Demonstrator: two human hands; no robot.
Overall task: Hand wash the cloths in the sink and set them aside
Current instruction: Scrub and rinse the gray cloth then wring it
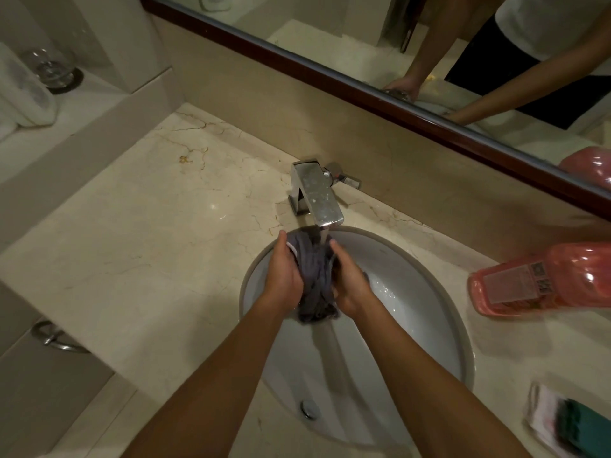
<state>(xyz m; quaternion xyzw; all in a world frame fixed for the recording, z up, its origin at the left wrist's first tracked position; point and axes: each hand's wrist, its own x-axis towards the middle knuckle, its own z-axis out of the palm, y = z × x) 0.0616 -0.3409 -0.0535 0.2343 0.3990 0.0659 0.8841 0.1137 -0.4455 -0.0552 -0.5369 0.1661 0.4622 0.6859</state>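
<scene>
Grey cloth (315, 279) hangs bunched lengthwise, far-to-near, under the running tap (319, 196) over the sink (413, 285), pressed between left hand (284, 276) and right hand (350, 285), both curled round it, equally near.

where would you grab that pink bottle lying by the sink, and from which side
Grip the pink bottle around its broad middle, coming down from above. It lies on its side on the counter right of the sink, so the rounded flank faces up. Its cap end is out of frame. Both hands are busy with the grey cloth.
</scene>
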